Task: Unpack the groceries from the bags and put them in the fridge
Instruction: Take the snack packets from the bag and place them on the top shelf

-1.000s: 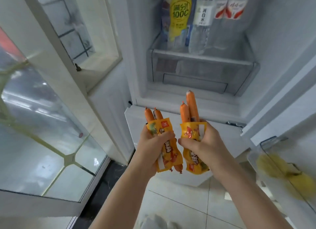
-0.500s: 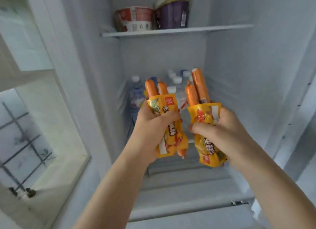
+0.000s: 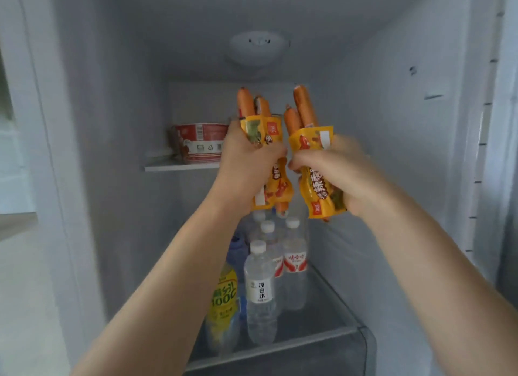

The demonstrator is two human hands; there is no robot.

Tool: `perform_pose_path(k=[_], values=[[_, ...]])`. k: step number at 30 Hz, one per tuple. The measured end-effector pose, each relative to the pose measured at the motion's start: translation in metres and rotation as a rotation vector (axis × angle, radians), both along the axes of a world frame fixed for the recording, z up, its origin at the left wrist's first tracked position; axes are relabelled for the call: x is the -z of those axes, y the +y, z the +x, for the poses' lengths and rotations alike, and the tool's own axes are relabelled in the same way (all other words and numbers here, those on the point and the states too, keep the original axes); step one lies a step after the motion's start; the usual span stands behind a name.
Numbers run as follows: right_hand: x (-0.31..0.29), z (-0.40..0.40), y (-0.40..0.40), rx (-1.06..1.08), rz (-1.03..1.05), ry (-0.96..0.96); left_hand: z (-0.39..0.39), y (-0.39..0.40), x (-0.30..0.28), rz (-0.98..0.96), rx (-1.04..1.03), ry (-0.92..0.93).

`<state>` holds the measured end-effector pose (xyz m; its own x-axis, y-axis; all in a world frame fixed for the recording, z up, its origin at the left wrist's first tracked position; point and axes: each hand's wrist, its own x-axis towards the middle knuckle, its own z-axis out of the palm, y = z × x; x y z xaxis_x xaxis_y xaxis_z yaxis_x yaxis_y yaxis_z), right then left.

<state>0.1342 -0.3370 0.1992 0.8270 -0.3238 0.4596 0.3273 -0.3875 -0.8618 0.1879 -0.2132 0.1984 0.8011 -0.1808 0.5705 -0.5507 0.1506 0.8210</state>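
My left hand [image 3: 246, 162] grips a yellow pack of orange sausages [image 3: 259, 123], the sausage tips sticking out above its fist. My right hand [image 3: 342, 171] grips a second yellow sausage pack [image 3: 311, 140] beside it, upright too. Both packs are raised inside the open fridge [image 3: 126, 95], in front of the upper shelf [image 3: 179, 166]. The two hands almost touch at the thumbs.
A red instant-noodle bowl [image 3: 200, 141] stands on the upper shelf, left of the packs. Below, several water bottles [image 3: 259, 288] and a yellow drink bottle [image 3: 224, 300] crowd the lower shelf. The fridge's right wall [image 3: 420, 123] stands close by my right arm.
Both hands have risen with the sausage packs from the level of the lower shelf to the upper shelf, and my view has tilted up into the fridge.
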Motion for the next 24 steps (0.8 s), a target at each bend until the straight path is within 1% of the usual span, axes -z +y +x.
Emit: perform_pose_path(k=[3,5,7,9,10,11,13,14,17,18,19,21,23,24], values=[[-0.03,0.015,-0.01,-0.075,0.086,0.068,0.023,-0.017,-0.03,-0.001,0.044,-0.017],[-0.048,0.032,-0.02,-0.085,0.071,0.065,0.042,-0.03,-0.047,0.063,-0.021,-0.032],[-0.068,0.051,-0.032,-0.142,0.016,0.083,0.061,-0.042,-0.058,0.129,-0.079,0.006],[-0.086,0.068,-0.043,-0.156,-0.136,0.187,0.081,-0.051,-0.069,0.296,-0.003,0.16],[-0.094,0.075,-0.047,-0.115,-0.193,0.249,0.084,-0.054,-0.072,0.387,0.053,0.229],[-0.099,0.082,-0.054,-0.06,-0.259,0.27,0.09,-0.058,-0.074,0.452,0.087,0.271],[-0.105,0.091,-0.069,0.034,-0.304,0.359,0.095,-0.065,-0.079,0.49,0.063,0.322],[-0.106,0.094,-0.074,0.074,-0.341,0.39,0.095,-0.07,-0.081,0.485,0.06,0.324],[-0.102,0.105,-0.083,0.127,-0.52,0.569,0.114,-0.094,-0.081,0.402,0.064,0.297],[-0.1,0.11,-0.086,0.116,-0.575,0.63,0.115,-0.103,-0.08,0.404,0.084,0.307],[-0.097,0.115,-0.089,0.135,-0.625,0.671,0.118,-0.114,-0.079,0.457,0.113,0.315],[-0.098,0.121,-0.095,0.205,-0.714,0.697,0.119,-0.128,-0.076,0.563,0.152,0.332],[-0.1,0.118,-0.096,0.298,-0.848,0.671,0.124,-0.138,-0.077,0.604,0.124,0.321],[-0.102,0.114,-0.095,0.33,-0.896,0.66,0.124,-0.141,-0.077,0.619,0.079,0.3]])
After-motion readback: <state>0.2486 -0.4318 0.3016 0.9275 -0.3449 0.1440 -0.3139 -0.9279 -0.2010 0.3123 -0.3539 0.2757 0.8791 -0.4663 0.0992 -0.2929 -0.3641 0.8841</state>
